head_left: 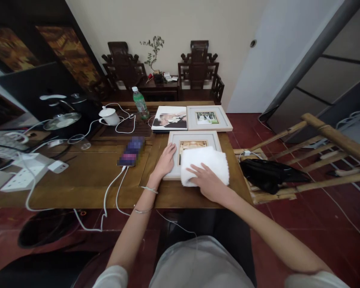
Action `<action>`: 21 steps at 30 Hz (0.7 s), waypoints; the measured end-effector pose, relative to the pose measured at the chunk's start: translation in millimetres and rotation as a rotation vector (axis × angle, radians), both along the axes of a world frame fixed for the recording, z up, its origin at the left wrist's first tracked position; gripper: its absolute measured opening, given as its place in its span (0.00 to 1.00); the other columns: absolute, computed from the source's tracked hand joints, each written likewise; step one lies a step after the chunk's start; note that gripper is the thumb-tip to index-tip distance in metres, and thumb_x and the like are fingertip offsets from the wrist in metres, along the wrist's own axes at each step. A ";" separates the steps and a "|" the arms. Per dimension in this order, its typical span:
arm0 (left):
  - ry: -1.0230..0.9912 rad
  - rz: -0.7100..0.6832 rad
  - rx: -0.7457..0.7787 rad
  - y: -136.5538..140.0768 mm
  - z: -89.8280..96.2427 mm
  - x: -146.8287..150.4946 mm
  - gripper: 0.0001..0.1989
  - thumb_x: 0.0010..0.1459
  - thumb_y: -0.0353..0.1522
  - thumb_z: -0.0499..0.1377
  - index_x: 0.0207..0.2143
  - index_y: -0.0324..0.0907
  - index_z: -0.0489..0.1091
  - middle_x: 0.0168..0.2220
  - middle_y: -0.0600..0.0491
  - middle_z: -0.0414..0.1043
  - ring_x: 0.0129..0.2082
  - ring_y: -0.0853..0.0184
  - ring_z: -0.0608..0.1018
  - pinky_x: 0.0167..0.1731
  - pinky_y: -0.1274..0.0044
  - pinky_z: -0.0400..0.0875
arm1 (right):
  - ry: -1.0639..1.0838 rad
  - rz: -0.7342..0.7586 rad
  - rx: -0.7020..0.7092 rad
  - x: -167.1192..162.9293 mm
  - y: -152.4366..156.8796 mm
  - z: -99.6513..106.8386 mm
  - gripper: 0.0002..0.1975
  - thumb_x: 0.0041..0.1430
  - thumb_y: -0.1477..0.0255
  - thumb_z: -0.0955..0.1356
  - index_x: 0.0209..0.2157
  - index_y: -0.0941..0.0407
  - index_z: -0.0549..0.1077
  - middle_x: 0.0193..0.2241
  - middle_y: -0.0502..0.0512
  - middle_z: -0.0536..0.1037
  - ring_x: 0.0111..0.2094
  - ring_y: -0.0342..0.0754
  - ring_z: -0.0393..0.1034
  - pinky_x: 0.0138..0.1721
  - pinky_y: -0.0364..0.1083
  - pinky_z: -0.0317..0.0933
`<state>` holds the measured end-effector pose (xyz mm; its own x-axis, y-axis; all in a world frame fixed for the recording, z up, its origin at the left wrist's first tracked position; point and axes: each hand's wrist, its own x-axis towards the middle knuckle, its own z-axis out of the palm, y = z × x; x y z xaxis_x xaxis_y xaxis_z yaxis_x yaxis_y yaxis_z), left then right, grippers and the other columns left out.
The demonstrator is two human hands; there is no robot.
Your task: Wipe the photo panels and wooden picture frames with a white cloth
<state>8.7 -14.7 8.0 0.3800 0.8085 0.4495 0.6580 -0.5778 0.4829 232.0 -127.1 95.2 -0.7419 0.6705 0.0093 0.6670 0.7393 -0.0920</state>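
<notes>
A light-wood picture frame (174, 138) with a pale mat and a small ornate picture lies flat near the table's right end. My left hand (166, 161) rests on its left edge, fingers stretched out along the border. Over the frame's lower right part is a folded white fluffy cloth (217, 160), which hides much of the picture and the near right corner. My right hand (206, 180) grips the cloth from above, pressing it down with the fingers spread over it. Just behind are a second frame (223, 116) and a photo album (171, 116) with a portrait cover.
Left on the wooden table (87, 176) are a phone (131, 152) on a charging cable, a green bottle (141, 103), a lidded white cup (109, 116), a glass (83, 142) and power strips (25, 172). A bamboo chair (297, 186) with a black bag (267, 172) stands right.
</notes>
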 end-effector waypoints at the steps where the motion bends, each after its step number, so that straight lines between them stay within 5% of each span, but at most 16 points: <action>1: 0.001 -0.007 0.008 0.7 -0.7 -0.4 0.27 0.55 0.20 0.45 0.58 0.34 0.62 0.61 0.40 0.60 0.65 0.57 0.55 0.63 0.58 0.52 | -0.012 -0.036 -0.006 14.3 -5.1 2.2 0.27 0.48 0.88 0.60 0.48 0.59 0.74 0.61 0.60 0.62 0.63 0.57 0.51 0.61 0.62 0.46; 9: 0.039 -0.033 0.046 5.4 -3.8 -1.7 0.29 0.51 0.18 0.45 0.57 0.32 0.63 0.60 0.40 0.60 0.65 0.55 0.55 0.63 0.57 0.53 | -0.122 -0.254 0.102 93.8 -17.6 7.0 0.28 0.42 0.89 0.59 0.41 0.54 0.77 0.60 0.53 0.64 0.63 0.56 0.51 0.59 0.65 0.47; 21: 0.007 -0.064 0.004 7.7 -3.7 -5.0 0.29 0.52 0.19 0.46 0.57 0.35 0.63 0.61 0.42 0.60 0.65 0.55 0.55 0.62 0.55 0.53 | -0.177 -0.403 0.242 80.7 126.0 -3.3 0.26 0.51 0.87 0.59 0.46 0.55 0.76 0.60 0.51 0.64 0.64 0.57 0.49 0.57 0.65 0.49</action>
